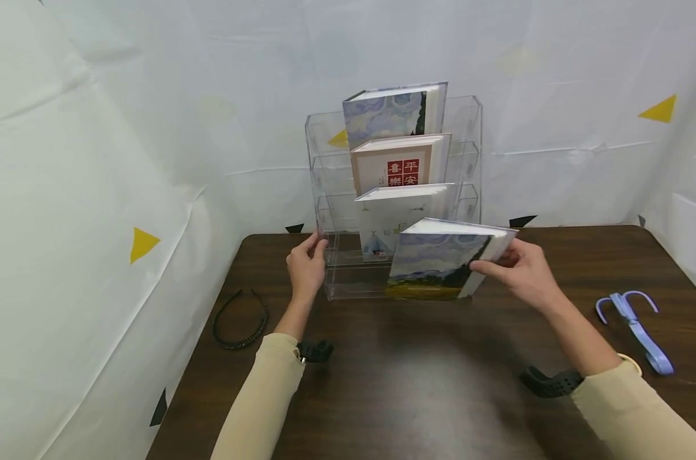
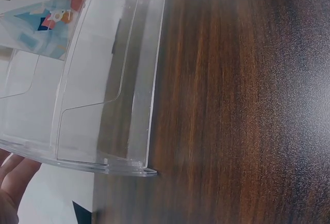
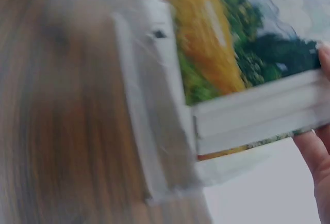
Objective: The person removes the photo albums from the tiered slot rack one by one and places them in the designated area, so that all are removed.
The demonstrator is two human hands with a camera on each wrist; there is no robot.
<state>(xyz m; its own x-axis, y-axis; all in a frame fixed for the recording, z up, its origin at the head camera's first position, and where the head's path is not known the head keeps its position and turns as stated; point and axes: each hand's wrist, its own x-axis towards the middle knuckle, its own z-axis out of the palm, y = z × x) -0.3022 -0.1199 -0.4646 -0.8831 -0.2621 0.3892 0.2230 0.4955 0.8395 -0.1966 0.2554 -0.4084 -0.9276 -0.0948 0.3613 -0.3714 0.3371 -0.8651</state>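
A clear tiered rack (image 1: 342,292) stands at the back of the table. My right hand (image 1: 526,271) pinches a painted-cover book (image 1: 434,262) at its spine side, thumb in front and fingers behind. The book leans at the lowest tier; in the blurred right wrist view its lower edge is close to that tier's front, and I cannot tell whether it rests inside. My left hand (image 1: 306,268) holds the rack's left side edge. Higher tiers hold a pale book with a tent picture (image 1: 382,220), a beige book with red characters (image 1: 382,167) and another painted-cover book (image 1: 382,118).
A black headband (image 1: 241,342) lies on the brown table (image 1: 428,396) at the left. At the right lies a light-blue curved item with a bow (image 1: 635,322). White sheeting (image 1: 255,96) with yellow and black patches hangs behind the rack and along the sides.
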